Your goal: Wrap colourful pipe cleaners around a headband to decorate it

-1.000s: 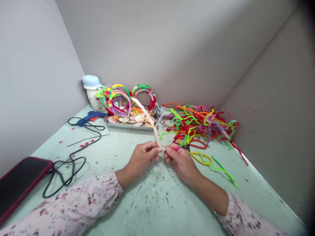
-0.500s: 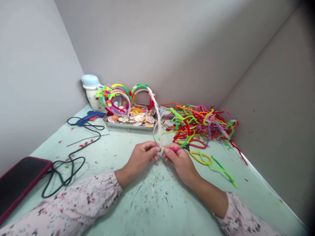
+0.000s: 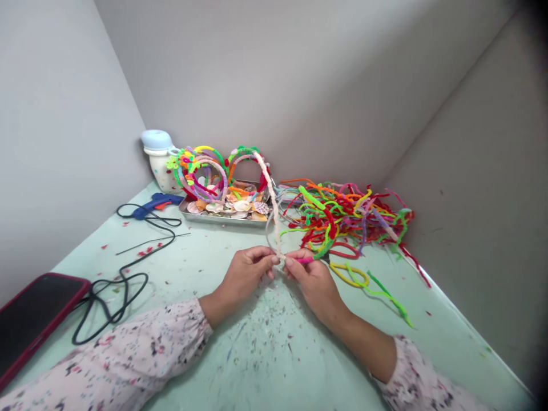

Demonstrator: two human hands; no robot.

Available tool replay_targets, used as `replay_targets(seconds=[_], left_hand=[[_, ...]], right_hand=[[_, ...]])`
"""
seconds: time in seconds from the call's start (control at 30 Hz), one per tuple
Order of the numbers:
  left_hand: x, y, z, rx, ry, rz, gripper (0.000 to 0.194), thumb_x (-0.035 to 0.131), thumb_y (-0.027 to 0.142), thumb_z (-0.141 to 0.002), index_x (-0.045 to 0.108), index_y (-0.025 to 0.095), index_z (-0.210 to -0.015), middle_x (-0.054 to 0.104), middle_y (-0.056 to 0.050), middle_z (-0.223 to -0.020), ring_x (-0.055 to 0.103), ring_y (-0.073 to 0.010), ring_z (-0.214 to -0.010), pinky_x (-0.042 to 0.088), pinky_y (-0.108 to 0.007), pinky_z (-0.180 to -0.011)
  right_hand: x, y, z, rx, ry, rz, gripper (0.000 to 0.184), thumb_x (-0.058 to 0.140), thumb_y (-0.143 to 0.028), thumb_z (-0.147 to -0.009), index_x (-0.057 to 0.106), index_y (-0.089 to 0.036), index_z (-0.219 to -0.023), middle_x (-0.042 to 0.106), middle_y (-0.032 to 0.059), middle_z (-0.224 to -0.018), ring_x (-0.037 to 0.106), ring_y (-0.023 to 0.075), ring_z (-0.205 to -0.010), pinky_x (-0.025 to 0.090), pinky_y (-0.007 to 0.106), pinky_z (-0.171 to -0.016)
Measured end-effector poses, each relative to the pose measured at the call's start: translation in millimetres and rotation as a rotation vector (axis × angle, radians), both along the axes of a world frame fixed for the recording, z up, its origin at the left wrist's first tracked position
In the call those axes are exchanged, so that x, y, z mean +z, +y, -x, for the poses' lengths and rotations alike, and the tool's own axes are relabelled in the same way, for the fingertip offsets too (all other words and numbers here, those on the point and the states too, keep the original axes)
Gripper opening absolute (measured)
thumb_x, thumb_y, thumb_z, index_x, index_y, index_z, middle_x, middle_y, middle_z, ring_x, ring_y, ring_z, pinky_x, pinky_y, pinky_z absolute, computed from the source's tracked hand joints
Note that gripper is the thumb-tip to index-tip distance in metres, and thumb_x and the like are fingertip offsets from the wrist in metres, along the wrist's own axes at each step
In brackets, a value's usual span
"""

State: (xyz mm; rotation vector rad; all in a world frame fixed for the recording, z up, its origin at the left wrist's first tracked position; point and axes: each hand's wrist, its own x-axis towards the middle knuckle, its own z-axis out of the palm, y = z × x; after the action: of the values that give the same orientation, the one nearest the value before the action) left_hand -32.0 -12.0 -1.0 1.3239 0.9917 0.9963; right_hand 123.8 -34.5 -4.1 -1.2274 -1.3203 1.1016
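Both hands are pinched together above the table around one thin headband. Several colours of pipe cleaner, pink, green, red and lime, wrap its right part (image 3: 327, 244), while a thin greyish bare stretch (image 3: 269, 231) curves up on the left. My left hand (image 3: 252, 268) is closed on the band beside the wrapped end; its fingertips hide the exact grip. My right hand (image 3: 310, 279) holds the pink part between thumb and fingers. A pale pink pipe cleaner (image 3: 274, 208) rises from between my fingertips and arches toward the back left.
Behind stands a metal tray (image 3: 226, 221) of seashells (image 3: 242, 205), with wrapped headbands (image 3: 209, 171) on it. A pipe cleaner pile (image 3: 351, 211) lies right, near yellow-handled scissors (image 3: 351, 275). Leftward are a white cup (image 3: 161, 165), a blue glue gun (image 3: 149, 205), a black cord (image 3: 124, 274) and a phone (image 3: 38, 314).
The wrapped part of the headband has turned slightly in my fingers, its far end shifting a little up and right. The pale pipe cleaner leans slightly more to the left. Both hands stay nearly in place.
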Motion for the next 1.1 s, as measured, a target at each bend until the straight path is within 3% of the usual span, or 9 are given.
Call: replay_targets(seconds=[0.53,1.1], left_hand=[[-3.0,0.2,0.5,0.012,0.005,0.009,0.025,0.061,0.038,-0.076,0.065,0.013,-0.078,0.055,0.003,-0.055,0.045,-0.0082,-0.050,0.034,-0.020,-0.050],[1.0,-2.0,-0.3,0.011,-0.026,0.019,0.022,0.063,0.035,-0.075,0.063,0.013,-0.075,0.053,0.003,-0.051,0.045,-0.0076,-0.047,0.038,-0.019,-0.049]], right_hand=[[-1.3,-1.0,-0.6,-0.012,-0.019,-0.027,0.026,0.059,-0.043,-0.081,0.061,-0.018,-0.085,0.063,0.0015,-0.072,0.056,0.0160,-0.068,0.044,0.028,-0.066],[-5.9,-5.2,-1.1,-0.103,-0.316,-0.306,0.015,0.055,-0.037,-0.086,0.061,-0.023,-0.088,0.066,0.0027,-0.084,0.061,0.0196,-0.081,0.043,0.031,-0.077]])
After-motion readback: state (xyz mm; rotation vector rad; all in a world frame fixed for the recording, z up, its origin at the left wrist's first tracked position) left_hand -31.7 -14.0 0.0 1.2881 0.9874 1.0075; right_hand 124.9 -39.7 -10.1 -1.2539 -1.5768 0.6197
